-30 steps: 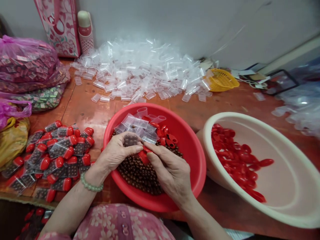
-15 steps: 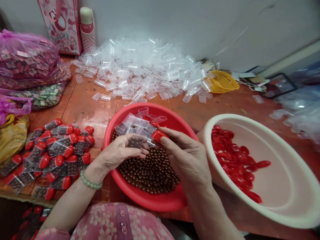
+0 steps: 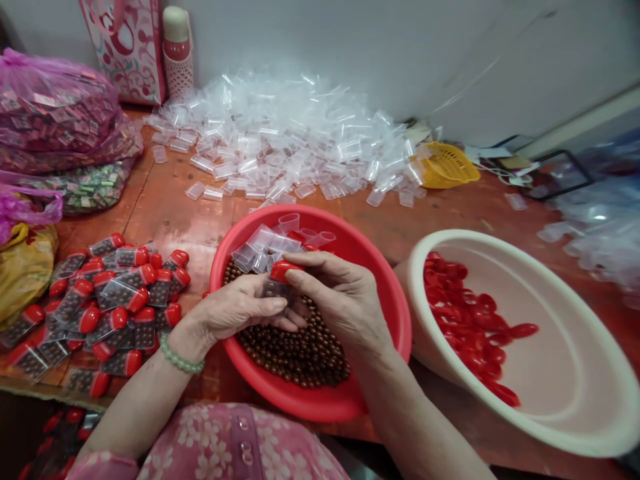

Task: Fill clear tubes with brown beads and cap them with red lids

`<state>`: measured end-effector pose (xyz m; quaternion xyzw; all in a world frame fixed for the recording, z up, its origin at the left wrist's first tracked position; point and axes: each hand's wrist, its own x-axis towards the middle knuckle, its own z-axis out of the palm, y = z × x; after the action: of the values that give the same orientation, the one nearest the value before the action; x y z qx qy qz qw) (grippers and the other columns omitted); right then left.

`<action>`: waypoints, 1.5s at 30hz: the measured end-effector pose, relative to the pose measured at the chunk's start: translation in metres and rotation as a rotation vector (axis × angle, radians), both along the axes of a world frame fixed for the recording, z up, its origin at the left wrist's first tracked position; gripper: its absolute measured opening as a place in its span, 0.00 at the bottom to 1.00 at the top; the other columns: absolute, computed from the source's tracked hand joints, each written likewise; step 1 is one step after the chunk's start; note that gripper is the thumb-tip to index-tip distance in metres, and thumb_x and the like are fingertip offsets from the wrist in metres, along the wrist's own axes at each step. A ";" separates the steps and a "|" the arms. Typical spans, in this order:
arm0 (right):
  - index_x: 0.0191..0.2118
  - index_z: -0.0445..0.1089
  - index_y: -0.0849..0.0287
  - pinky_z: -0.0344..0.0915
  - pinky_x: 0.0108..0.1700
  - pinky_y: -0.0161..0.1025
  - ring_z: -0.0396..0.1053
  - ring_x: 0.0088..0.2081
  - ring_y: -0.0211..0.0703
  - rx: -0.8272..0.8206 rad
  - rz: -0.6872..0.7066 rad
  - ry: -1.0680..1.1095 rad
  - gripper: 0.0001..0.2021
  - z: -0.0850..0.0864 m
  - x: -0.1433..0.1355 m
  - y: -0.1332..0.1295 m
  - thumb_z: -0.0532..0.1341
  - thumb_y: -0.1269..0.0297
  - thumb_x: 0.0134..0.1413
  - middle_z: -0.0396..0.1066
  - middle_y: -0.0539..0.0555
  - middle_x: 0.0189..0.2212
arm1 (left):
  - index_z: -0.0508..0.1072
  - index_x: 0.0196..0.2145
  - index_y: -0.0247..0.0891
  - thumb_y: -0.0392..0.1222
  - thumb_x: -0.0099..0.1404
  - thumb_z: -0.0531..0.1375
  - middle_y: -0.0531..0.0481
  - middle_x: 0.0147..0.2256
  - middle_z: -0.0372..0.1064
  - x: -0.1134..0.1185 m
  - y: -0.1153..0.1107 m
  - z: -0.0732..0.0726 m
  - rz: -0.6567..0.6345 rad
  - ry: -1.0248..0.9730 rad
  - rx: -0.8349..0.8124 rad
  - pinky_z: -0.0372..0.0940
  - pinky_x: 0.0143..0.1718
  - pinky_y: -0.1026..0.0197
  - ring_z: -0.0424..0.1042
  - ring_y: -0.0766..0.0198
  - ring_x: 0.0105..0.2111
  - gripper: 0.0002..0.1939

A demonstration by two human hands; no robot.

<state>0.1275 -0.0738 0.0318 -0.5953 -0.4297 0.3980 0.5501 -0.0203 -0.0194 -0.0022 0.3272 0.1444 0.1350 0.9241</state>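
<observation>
My left hand (image 3: 245, 303) is closed around a small clear plastic container (image 3: 276, 288) filled with brown balls. Between thumb and fingers, my right hand (image 3: 345, 293) grips a red cap (image 3: 284, 270), which sits at the container's upper end; whether it is fully seated I cannot tell. Both hands are over a red basin (image 3: 300, 408). Loose brown balls (image 3: 305, 360) fill its bottom, and clear empty containers (image 3: 263, 243) lie at its far side. More red caps (image 3: 460, 307) lie in the cream basin (image 3: 560, 360) to the right.
Capped, filled containers (image 3: 125, 287) are heaped at the left. Along the wall spreads a large pile of clear containers (image 3: 280, 140), beside a yellow basket (image 3: 445, 165). Pink bags (image 3: 55, 113), a patterned bag (image 3: 127, 53) and a bottle (image 3: 177, 53) stand at the back left.
My right hand has moved left, bringing the red cap from beside the container onto its upper end. My left hand has shifted slightly and still holds the container.
</observation>
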 end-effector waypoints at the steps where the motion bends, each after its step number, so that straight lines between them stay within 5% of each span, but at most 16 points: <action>1: 0.35 0.78 0.52 0.73 0.35 0.39 0.75 0.31 0.40 0.002 -0.003 0.003 0.08 -0.001 0.000 0.000 0.70 0.61 0.46 0.78 0.50 0.32 | 0.77 0.38 0.30 0.46 0.54 0.70 0.42 0.34 0.76 0.001 0.000 0.000 -0.001 0.009 0.012 0.69 0.42 0.60 0.75 0.63 0.34 0.19; 16: 0.35 0.76 0.54 0.72 0.37 0.37 0.74 0.32 0.39 0.057 0.060 -0.211 0.05 -0.007 0.008 -0.001 0.67 0.61 0.52 0.77 0.50 0.31 | 0.71 0.34 0.31 0.52 0.53 0.69 0.49 0.29 0.70 0.004 -0.003 -0.002 0.121 0.099 0.119 0.66 0.32 0.65 0.70 0.69 0.28 0.21; 24: 0.39 0.75 0.53 0.73 0.42 0.40 0.75 0.36 0.41 0.138 0.178 -0.444 0.05 -0.014 0.021 -0.010 0.63 0.65 0.57 0.78 0.51 0.34 | 0.68 0.32 0.33 0.48 0.56 0.66 0.51 0.28 0.67 0.006 -0.002 0.000 0.046 0.171 0.245 0.65 0.30 0.64 0.69 0.69 0.28 0.16; 27: 0.46 0.72 0.53 0.71 0.50 0.46 0.75 0.47 0.47 0.208 0.228 -0.584 0.11 -0.013 0.018 -0.013 0.64 0.63 0.57 0.76 0.56 0.46 | 0.69 0.32 0.33 0.50 0.56 0.66 0.53 0.27 0.67 0.005 -0.001 -0.003 0.075 0.152 0.245 0.63 0.31 0.64 0.67 0.69 0.27 0.17; 30: 0.56 0.63 0.56 0.69 0.53 0.51 0.70 0.54 0.56 0.258 0.276 -0.786 0.30 -0.015 0.012 -0.016 0.69 0.53 0.48 0.70 0.63 0.54 | 0.71 0.30 0.32 0.51 0.55 0.68 0.51 0.28 0.68 0.005 0.000 -0.006 0.133 0.116 0.223 0.62 0.33 0.64 0.67 0.70 0.28 0.18; 33: 0.58 0.57 0.59 0.71 0.47 0.50 0.72 0.47 0.56 0.322 0.255 -0.970 0.38 -0.020 0.004 -0.016 0.69 0.48 0.45 0.72 0.64 0.46 | 0.71 0.30 0.32 0.54 0.49 0.71 0.50 0.27 0.69 0.006 0.000 -0.005 0.111 0.072 0.099 0.63 0.34 0.63 0.69 0.68 0.28 0.22; 38: 0.58 0.55 0.61 0.71 0.40 0.47 0.72 0.40 0.52 0.460 0.152 -1.182 0.30 -0.024 -0.004 -0.012 0.63 0.62 0.50 0.71 0.60 0.39 | 0.71 0.28 0.31 0.52 0.46 0.73 0.52 0.25 0.70 0.007 -0.002 -0.002 0.100 0.047 0.001 0.64 0.33 0.64 0.70 0.69 0.26 0.23; 45: 0.57 0.58 0.65 0.69 0.37 0.46 0.72 0.34 0.49 0.632 0.121 -1.344 0.30 -0.025 -0.003 -0.006 0.62 0.61 0.47 0.73 0.59 0.35 | 0.72 0.29 0.29 0.51 0.46 0.73 0.52 0.25 0.69 0.004 -0.002 -0.004 0.100 0.027 -0.024 0.61 0.32 0.66 0.67 0.71 0.26 0.23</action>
<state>0.1244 -0.0793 0.0072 -0.4991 -0.7994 -0.1649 0.2909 -0.0160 -0.0213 -0.0061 0.3101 0.1746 0.1749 0.9180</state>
